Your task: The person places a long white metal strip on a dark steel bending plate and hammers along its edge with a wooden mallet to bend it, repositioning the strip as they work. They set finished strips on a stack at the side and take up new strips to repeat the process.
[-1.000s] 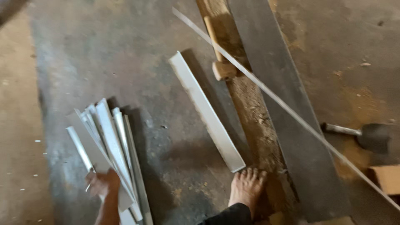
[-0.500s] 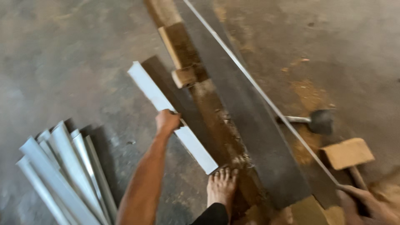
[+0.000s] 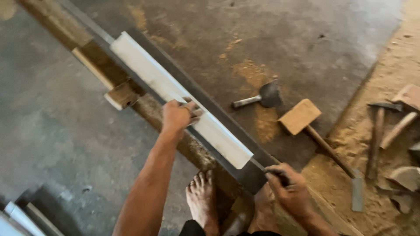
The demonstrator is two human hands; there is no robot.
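My left hand (image 3: 177, 116) grips the white strip (image 3: 175, 94) lying along the dark plank (image 3: 238, 168). My right hand (image 3: 288, 190), near right, is closed around the plank's near end.

This is a rough woodworking shop where the work is done on the ground. A stained grey concrete floor (image 3: 57, 131) fills the frame, with patches of yellow sawdust (image 3: 350, 183) spread across the lower right. Hand tools lie loose there: a square-headed wooden mallet (image 3: 302, 117) at centre right, a short metal-handled hammer (image 3: 262, 96) just left of it, and a wooden-handled adze (image 3: 377, 131) near the right edge. Long dark timber planks (image 3: 144, 109) run diagonally from upper left.
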